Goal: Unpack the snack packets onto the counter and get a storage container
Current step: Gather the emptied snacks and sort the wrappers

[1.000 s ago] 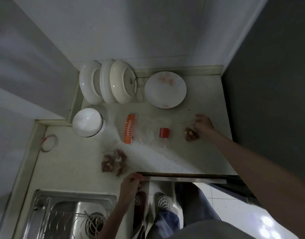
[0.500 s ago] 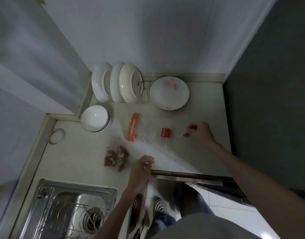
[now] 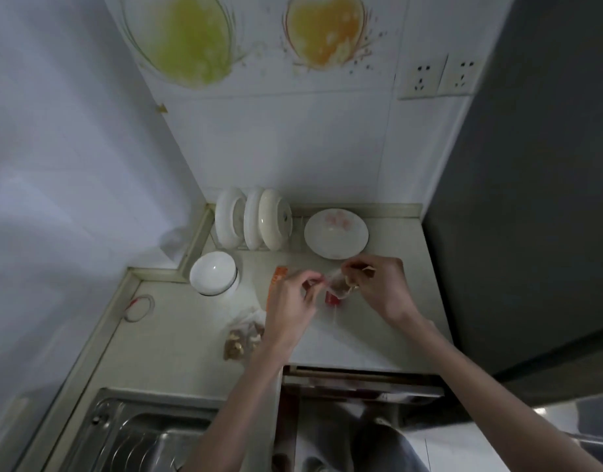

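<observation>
Both hands, left (image 3: pixel 295 301) and right (image 3: pixel 383 287), pinch one clear snack packet (image 3: pixel 339 284) above the surface (image 3: pixel 177 338); uneven pulling could tear it, scattering contents.

White plates (image 3: pixel 251 219) stand on edge in a rack at the back wall. Just right of them, a flat plate (image 3: pixel 336 233) with pink marks. White bowl (image 3: pixel 213 272) at the corner step. Thin ring (image 3: pixel 139 307) with red tab near left edge. Steel sink (image 3: pixel 136 437) bottom left. Two wall sockets (image 3: pixel 439 78) upper right
</observation>
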The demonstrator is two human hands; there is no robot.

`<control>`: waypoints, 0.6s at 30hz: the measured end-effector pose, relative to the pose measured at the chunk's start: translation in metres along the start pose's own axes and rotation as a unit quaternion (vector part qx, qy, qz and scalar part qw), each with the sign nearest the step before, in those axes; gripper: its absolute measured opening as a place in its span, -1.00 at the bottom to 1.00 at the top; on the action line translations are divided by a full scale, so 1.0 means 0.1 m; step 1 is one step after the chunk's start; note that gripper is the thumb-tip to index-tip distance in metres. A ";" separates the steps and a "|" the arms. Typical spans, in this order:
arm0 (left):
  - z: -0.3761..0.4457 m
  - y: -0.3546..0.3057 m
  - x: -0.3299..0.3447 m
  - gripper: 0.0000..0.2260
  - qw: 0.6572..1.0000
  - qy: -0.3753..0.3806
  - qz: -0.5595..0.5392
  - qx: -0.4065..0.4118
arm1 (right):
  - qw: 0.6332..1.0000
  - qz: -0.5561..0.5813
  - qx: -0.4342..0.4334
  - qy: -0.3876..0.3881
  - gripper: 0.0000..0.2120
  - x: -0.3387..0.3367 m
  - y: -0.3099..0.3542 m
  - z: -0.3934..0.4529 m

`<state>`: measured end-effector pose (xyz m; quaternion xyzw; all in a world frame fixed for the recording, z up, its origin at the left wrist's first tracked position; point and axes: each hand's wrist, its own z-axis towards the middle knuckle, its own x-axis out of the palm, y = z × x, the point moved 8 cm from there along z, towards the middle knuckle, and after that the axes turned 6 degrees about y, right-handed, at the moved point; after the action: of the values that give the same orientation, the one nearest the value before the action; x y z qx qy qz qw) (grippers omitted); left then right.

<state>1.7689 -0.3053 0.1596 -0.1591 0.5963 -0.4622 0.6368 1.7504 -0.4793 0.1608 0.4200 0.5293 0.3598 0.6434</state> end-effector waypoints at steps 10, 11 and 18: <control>-0.06 -0.27 -0.46 -0.97 0.996 -0.072 -0.042 0.039 | 0.994 -0.078 -0.058 -0.044 -0.82 -0.14 0.44 -0.14; -0.05 -0.30 -0.49 -0.99 0.995 -0.077 -0.045 0.042 | 0.994 -0.075 -0.057 -0.048 -0.81 -0.15 0.46 -0.15; -0.05 -0.29 -0.48 -0.89 0.998 -0.051 -0.032 0.001 | 0.984 -0.145 -0.099 -0.039 -0.88 -0.14 0.70 -0.25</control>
<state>1.7600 -0.2812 0.2096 -0.2005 0.5567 -0.4742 0.6520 1.7225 -0.4608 0.2279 0.2865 0.5209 0.2970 0.7472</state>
